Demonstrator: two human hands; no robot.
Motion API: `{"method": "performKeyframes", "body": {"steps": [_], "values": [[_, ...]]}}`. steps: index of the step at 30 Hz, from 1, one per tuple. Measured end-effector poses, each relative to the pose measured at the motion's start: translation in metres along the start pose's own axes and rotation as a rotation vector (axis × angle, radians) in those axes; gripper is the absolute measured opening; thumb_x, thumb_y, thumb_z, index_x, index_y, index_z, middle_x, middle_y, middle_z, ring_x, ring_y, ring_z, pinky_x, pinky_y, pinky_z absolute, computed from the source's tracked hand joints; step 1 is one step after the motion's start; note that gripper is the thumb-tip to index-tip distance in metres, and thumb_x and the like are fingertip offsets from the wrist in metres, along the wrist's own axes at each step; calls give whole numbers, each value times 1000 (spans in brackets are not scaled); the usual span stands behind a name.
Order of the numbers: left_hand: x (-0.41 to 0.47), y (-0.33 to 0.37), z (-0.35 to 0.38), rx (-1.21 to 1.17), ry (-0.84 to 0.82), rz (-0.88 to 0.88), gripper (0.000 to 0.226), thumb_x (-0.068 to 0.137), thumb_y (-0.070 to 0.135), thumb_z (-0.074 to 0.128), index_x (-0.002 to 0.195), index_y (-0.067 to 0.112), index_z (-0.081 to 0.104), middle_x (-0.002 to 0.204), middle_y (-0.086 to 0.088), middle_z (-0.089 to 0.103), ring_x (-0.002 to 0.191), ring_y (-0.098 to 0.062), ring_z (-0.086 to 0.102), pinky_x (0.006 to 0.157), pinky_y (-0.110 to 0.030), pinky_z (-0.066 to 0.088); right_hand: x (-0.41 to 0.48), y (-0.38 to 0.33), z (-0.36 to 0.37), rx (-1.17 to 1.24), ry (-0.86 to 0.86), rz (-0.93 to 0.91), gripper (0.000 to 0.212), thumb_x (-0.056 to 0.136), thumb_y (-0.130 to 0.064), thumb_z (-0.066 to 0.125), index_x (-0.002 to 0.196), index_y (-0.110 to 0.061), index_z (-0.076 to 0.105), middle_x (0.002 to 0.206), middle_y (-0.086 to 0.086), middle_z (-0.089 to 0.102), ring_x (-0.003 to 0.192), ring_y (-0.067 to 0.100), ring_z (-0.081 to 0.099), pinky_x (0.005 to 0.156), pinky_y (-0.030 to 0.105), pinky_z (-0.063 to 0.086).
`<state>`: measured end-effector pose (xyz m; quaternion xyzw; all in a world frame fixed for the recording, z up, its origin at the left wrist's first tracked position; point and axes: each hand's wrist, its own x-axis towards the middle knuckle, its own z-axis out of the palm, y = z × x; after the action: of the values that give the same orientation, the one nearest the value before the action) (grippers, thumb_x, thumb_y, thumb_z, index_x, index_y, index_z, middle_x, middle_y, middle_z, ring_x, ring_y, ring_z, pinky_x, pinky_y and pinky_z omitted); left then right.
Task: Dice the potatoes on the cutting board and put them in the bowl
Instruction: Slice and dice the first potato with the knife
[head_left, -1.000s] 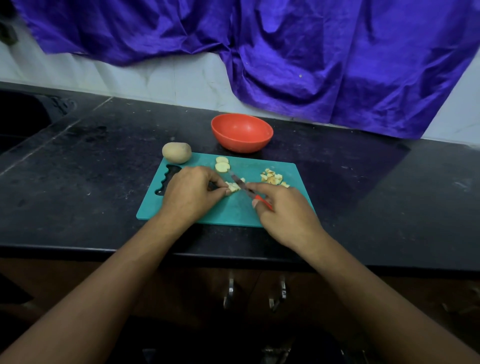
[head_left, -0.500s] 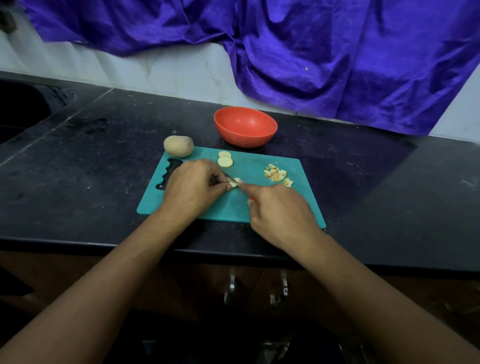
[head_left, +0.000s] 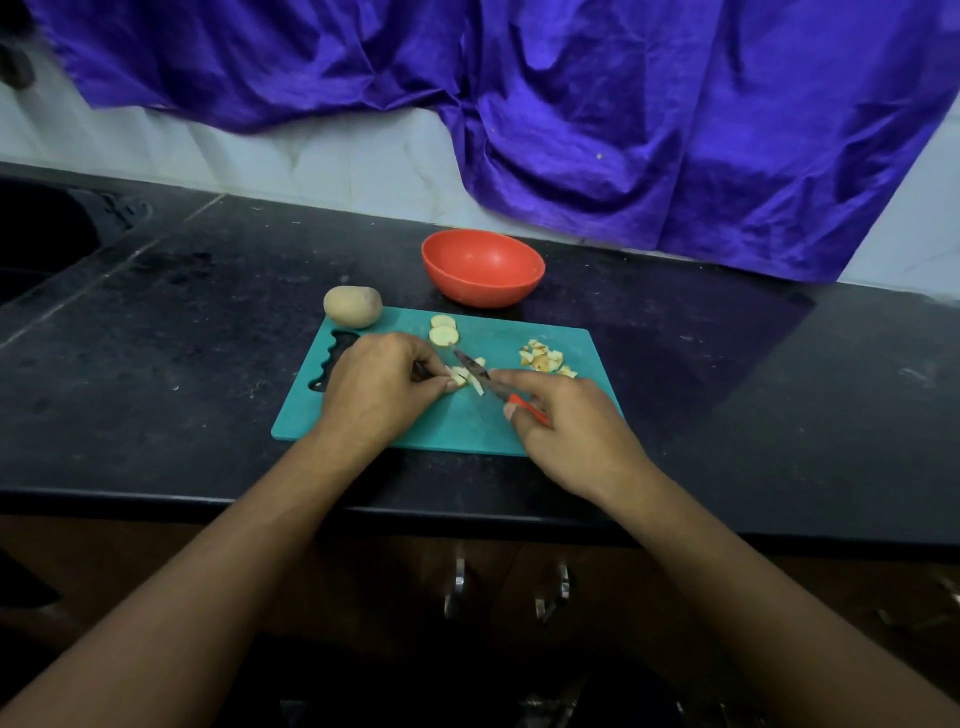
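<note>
Items, taken by the clock from the middle of the cutting board (head_left: 467, 423):

- Centre: I am pinching a pale potato piece (head_left: 458, 375) with my left hand (head_left: 379, 387), thumb and fingertips curled down onto it and pressing it to the board.
- Centre, just toward 3 o'clock: I am gripping a knife (head_left: 474, 368) in my right hand (head_left: 571, 431). My fingers are wrapping its orange handle and my forefinger is lying out along the top. The dark blade is pointing toward 11 o'clock and is resting across the piece, right beside my left fingertips.
- 12 o'clock, on the board: two round potato slices (head_left: 443, 329) are lying flat, one overlapping the other.
- 2 o'clock, on the board: a small pile of diced potato (head_left: 543, 358) is sitting well apart from the blade.
- 10 o'clock, at the board's far corner: a whole potato (head_left: 353, 306) is sitting unpeeled — on the corner or only against it, I cannot tell.
- 12 o'clock, beyond the board: a red bowl (head_left: 483, 291) is standing upright on the black counter (head_left: 182, 338), close to the board's far edge. No potato is showing in the part of its inside that I am seeing.
- Far back: a purple cloth (head_left: 623, 104) is hanging over the pale wall.
</note>
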<state>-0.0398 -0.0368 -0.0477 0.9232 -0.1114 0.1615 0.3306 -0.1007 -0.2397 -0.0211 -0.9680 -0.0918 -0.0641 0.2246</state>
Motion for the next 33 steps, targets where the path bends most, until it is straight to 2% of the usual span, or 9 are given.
{"method": "performKeyframes", "body": {"steps": [4, 8, 12, 17, 21, 25, 28, 31, 33], "values": [[0, -1, -1, -5, -8, -3, 11, 80, 39, 85, 81, 31, 78, 82, 17, 73, 78, -3, 66, 76, -36, 58, -2, -5, 3, -110, -13, -37, 46, 103, -36, 52, 146, -50, 49, 112, -5, 69, 83, 9, 61, 75, 33, 51], [0, -1, 0, -12, -9, 19, 10, 80, 37, 85, 79, 31, 77, 87, 18, 73, 80, -4, 66, 77, -38, 58, -2, -8, 4, -169, -21, -48, 46, 103, -36, 51, 148, -49, 47, 88, -6, 64, 62, 7, 56, 63, 30, 47], [1, -2, 1, -20, 2, 28, 11, 79, 37, 86, 78, 30, 77, 87, 18, 72, 79, -5, 66, 77, -39, 58, -2, -8, 3, -173, -36, -59, 47, 104, -36, 50, 149, -48, 45, 80, -8, 62, 57, 8, 55, 57, 26, 40], [1, -2, 0, -27, -14, 21, 9, 80, 38, 85, 79, 32, 78, 84, 19, 73, 79, -3, 66, 77, -38, 58, 1, -13, 2, -253, -64, -75, 48, 104, -34, 47, 151, -44, 44, 81, -6, 58, 62, 7, 45, 64, 31, 39], [0, -3, 0, -19, -14, 28, 7, 81, 36, 84, 81, 32, 79, 85, 16, 74, 80, -4, 67, 77, -39, 58, 5, -23, 6, -313, -74, -99, 49, 104, -31, 45, 153, -41, 42, 84, -4, 56, 79, 17, 55, 72, 37, 48], [-1, -2, -1, -13, -15, 23, 6, 81, 36, 84, 83, 32, 80, 87, 16, 75, 82, -5, 67, 78, -39, 58, 8, -25, 8, -336, -37, -124, 49, 104, -29, 45, 152, -40, 44, 80, -4, 53, 76, 18, 54, 74, 39, 49], [-2, -1, -1, -12, -14, 3, 6, 81, 37, 84, 82, 33, 79, 85, 17, 74, 81, -3, 66, 77, -37, 58, 5, -14, 4, -265, -71, -83, 47, 104, -33, 47, 150, -44, 46, 86, -6, 56, 71, 12, 49, 69, 34, 44], [-2, -1, -1, -8, -15, -11, 7, 81, 37, 85, 84, 33, 79, 80, 17, 73, 76, 0, 65, 72, -27, 55, 3, -2, 0, -113, -78, -38, 44, 103, -36, 52, 144, -49, 51, 118, -4, 68, 94, 13, 61, 83, 36, 52], [-2, -1, -1, -19, -16, -22, 8, 81, 34, 85, 87, 31, 80, 77, 17, 72, 74, 2, 65, 68, -18, 49, 4, 1, -1, -14, -22, -20, 43, 102, -34, 56, 142, -48, 53, 130, -7, 66, 97, 13, 65, 87, 39, 55]]}}
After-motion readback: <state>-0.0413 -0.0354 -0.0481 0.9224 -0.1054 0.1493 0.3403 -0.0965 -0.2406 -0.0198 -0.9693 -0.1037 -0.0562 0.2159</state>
